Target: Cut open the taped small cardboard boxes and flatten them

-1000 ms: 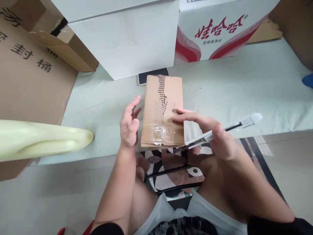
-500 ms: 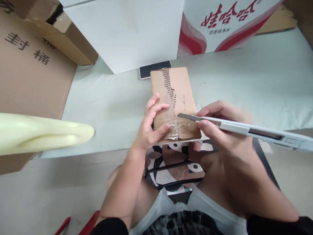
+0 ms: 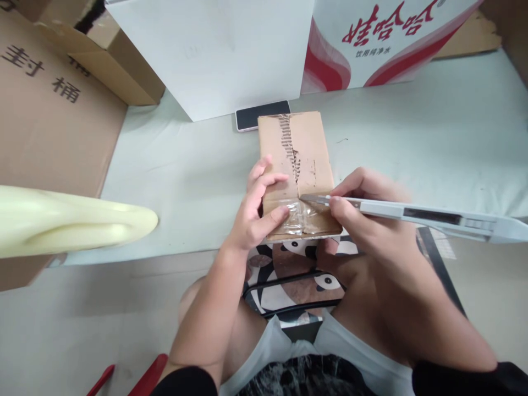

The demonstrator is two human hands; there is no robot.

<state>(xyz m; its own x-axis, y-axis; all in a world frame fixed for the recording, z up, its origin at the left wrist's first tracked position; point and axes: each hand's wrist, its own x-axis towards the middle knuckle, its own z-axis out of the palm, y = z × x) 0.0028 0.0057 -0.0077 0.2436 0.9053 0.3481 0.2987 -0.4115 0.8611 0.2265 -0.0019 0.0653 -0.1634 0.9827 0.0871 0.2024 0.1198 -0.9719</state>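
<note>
A small brown cardboard box [image 3: 315, 148] lies at the near edge of the pale green cloth surface. Its top seam is torn, baring corrugation, and clear tape [image 3: 295, 219] covers the near end. My left hand [image 3: 258, 206] grips the box's left side, thumb and fingers resting on the top. In my right hand [image 3: 365, 206] is a white utility knife [image 3: 433, 215], pinched near the blade end. The blade tip [image 3: 304, 197] meets the seam just beyond the tape; how deep it goes I cannot tell.
A black-screened phone [image 3: 264, 115] lies behind the box, before a large white carton [image 3: 214, 55] with red print. Brown cartons [image 3: 82, 132] stand at the left. A pale yellow rounded object [image 3: 82, 223] juts in from the left. A panda-patterned thing [image 3: 297, 286] sits below the table edge.
The knife's blade tip has come down to the seam beside the tape, and the handle is more level. My left hand keeps its hold on the box; the view has shifted slightly.
</note>
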